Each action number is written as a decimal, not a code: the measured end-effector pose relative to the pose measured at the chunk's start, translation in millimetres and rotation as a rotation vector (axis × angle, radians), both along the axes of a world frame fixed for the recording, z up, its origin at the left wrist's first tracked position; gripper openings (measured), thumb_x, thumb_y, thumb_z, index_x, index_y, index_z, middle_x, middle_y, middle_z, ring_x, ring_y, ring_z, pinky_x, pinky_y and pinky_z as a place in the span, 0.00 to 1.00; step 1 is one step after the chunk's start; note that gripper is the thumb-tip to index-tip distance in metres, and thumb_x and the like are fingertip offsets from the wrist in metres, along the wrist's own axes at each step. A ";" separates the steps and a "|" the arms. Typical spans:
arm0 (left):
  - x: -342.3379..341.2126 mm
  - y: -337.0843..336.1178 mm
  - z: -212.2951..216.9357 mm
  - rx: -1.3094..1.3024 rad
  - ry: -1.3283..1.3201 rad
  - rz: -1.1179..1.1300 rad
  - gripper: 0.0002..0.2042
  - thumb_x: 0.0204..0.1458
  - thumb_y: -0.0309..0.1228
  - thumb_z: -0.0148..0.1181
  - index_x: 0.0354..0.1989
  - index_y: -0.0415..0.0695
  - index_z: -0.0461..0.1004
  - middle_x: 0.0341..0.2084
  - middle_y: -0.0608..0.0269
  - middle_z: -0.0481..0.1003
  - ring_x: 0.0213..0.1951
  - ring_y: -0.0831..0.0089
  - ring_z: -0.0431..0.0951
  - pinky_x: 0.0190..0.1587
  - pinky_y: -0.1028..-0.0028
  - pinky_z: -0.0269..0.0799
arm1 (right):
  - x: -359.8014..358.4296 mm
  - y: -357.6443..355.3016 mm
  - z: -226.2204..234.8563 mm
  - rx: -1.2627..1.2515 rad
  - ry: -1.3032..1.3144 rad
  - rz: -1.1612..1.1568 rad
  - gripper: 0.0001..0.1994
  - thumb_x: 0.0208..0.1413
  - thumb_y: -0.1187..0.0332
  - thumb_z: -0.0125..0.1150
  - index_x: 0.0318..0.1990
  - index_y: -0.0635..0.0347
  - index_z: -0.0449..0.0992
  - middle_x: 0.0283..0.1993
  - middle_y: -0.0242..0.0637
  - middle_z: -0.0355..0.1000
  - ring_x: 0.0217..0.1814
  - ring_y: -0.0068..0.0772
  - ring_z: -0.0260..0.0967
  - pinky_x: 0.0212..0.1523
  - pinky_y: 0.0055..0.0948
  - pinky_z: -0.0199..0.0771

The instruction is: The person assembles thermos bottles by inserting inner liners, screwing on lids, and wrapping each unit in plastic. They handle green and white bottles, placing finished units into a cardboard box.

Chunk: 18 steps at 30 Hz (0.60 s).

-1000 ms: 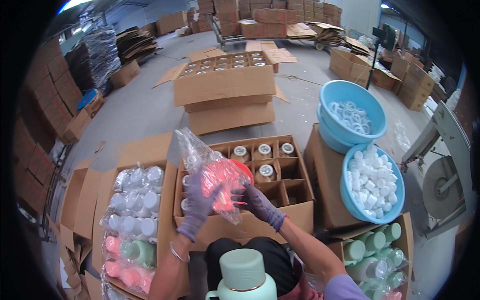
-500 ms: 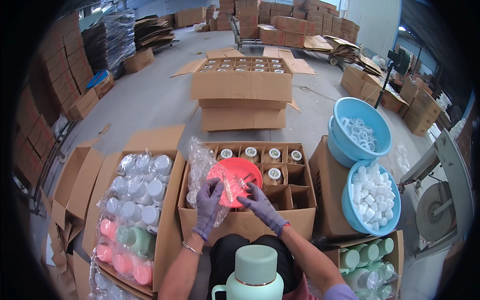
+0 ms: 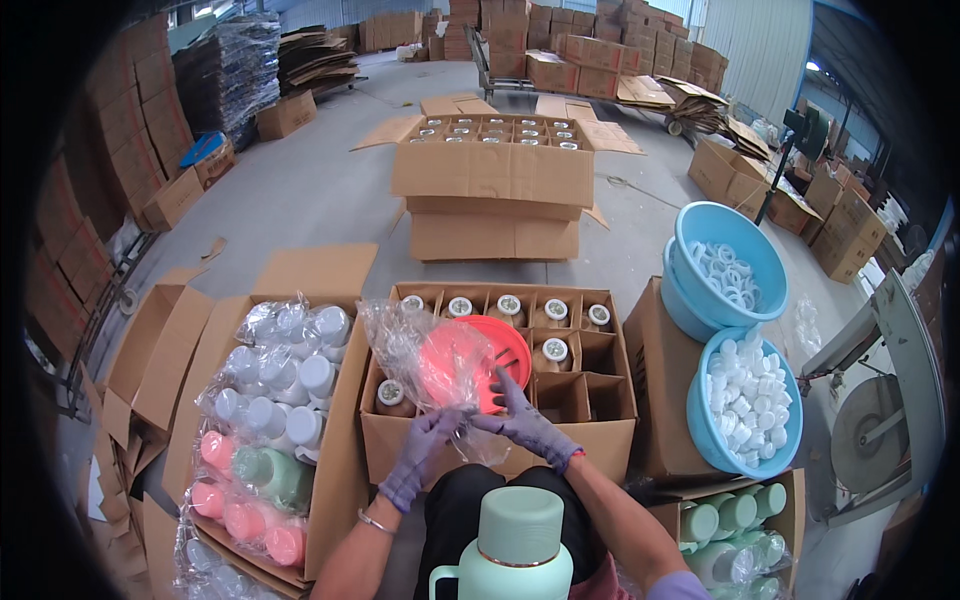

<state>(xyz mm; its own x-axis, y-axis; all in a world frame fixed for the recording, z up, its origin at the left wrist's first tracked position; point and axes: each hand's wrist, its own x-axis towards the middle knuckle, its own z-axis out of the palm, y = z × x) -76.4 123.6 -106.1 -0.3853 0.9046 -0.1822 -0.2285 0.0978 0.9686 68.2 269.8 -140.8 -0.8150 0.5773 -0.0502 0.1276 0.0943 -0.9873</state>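
A crumpled clear plastic bag point(image 3: 400, 350) drapes over a red round bowl point(image 3: 515, 345) that rests on a divided carton point(image 3: 480, 440). My left hand point(image 3: 430, 445), in a purple-grey glove, is closed on the bag's near end. Beside it, my right hand point(image 3: 530, 425) in a matching glove has its fingers apart, its thumb touching the bag. Small dark thin pieces lie in the bowl; their kind is unclear. Glass bottles with silvery white-rimmed tops point(image 3: 555, 350) stand in several carton cells. A mint-green lidded jug point(image 3: 520, 545) is close to my body.
At left, an open carton point(image 3: 335, 470) holds wrapped white, pink and green jugs. At right, blue basins hold white rings point(image 3: 728, 275) and white caps point(image 3: 750, 400). Green jugs point(image 3: 735, 510) fill a lower-right carton. Ahead is another bottle carton point(image 3: 490, 170).
Both hands have lowered toward the carton's near edge, and the left has moved closer to the right. The bag has shifted with them and now spreads over the bowl's left side.
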 end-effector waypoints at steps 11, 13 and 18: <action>22.3 -109.3 22.2 0.272 0.570 0.035 0.15 0.53 0.32 0.67 0.45 0.37 0.79 0.35 0.61 0.79 0.34 0.73 0.79 0.37 0.76 0.75 | 110.8 -22.4 37.4 0.530 -0.104 -0.580 0.10 0.51 0.70 0.60 0.39 0.64 0.75 0.38 0.45 0.76 0.43 0.44 0.75 0.46 0.38 0.74; 36.5 -147.7 47.6 -0.131 0.174 -0.273 0.15 0.56 0.35 0.64 0.46 0.36 0.80 0.32 0.66 0.78 0.33 0.73 0.78 0.37 0.76 0.74 | 137.4 -80.6 62.1 0.608 0.014 -0.638 0.09 0.51 0.74 0.59 0.39 0.66 0.74 0.40 0.44 0.75 0.45 0.37 0.72 0.50 0.35 0.72; 69.9 -202.7 42.7 0.247 0.052 -0.198 0.15 0.61 0.33 0.58 0.48 0.34 0.79 0.40 0.64 0.78 0.42 0.77 0.77 0.48 0.76 0.71 | 185.7 -200.8 85.5 0.456 0.232 -0.638 0.01 0.56 0.76 0.58 0.34 0.62 0.73 0.40 0.37 0.75 0.45 0.30 0.70 0.49 0.31 0.70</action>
<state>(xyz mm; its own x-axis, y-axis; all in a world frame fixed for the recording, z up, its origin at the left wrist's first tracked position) -6.5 -79.1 -63.4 -0.1999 0.9775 0.0674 -0.1781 -0.1039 0.9785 253.9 69.0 -55.4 -0.2831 0.8567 0.4312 0.0894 0.4712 -0.8775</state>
